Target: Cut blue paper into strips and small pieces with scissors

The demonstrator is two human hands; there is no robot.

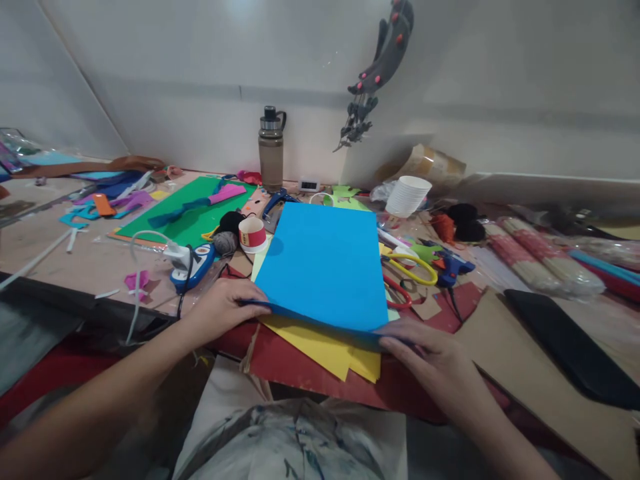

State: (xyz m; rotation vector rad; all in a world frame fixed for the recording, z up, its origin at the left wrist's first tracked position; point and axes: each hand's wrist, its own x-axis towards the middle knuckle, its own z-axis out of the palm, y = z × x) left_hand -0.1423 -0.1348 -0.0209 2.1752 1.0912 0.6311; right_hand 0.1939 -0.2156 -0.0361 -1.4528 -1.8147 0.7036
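Left hand pinching the near-left corner of a blue sheet, right hand its near-right corner; the sheet extends between and beyond them. Yellow sheets lie beneath, between the hands; a power strip lies beyond the left.

Dim, greyish indoor light; faint glare high on white wall, soft shadows lower. Blue sheet evenly lit, near edge darker. Sides stretched, detail soft.

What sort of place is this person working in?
Probably a craft workspace: the hands hold a blue sheet, with yellow-handled scissors, a blue glue gun and a grey yarn ball nearby.
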